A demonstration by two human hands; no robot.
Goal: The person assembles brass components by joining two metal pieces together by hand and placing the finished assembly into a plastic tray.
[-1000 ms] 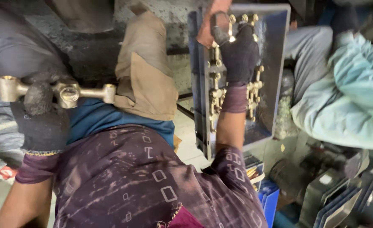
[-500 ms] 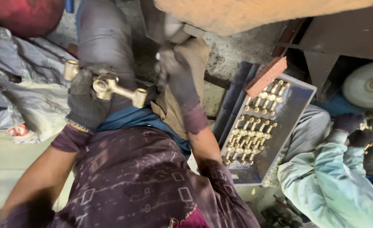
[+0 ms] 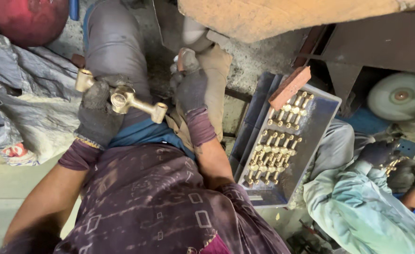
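Brass fitting: there it is, the brass fitting (image 3: 122,99), a T-shaped casting with open round ends, held up over the lap at left, dull gold with a rough, unpolished look.
Left hand: the left hand (image 3: 97,115), in a dark knit glove, has its fingers (image 3: 96,94) clenched around the fitting's body, one arm of it poking out left, the other right.
Right hand: the right hand (image 3: 191,89), gloved the same, sits just right of the fitting, fingers curled near a small pale piece; whether it grips that piece I cannot tell.
Doing it well: my judgement, a firm wrap on the thick middle keeps that heavy casting from twisting, and the free ends should stay clear of the glove.
Tray: to the right, a grey-blue tray (image 3: 320,136) on the floor carries rows of small brass parts (image 3: 275,150), shiny and knobbly, lying close together.
Brick: a reddish brick (image 3: 289,87) rests on the tray's far edge.
Beyond: a round buffing wheel (image 3: 400,96) far right, crumpled grey cloth (image 3: 24,108) at left, another person's pale green sleeve (image 3: 358,211) near right.
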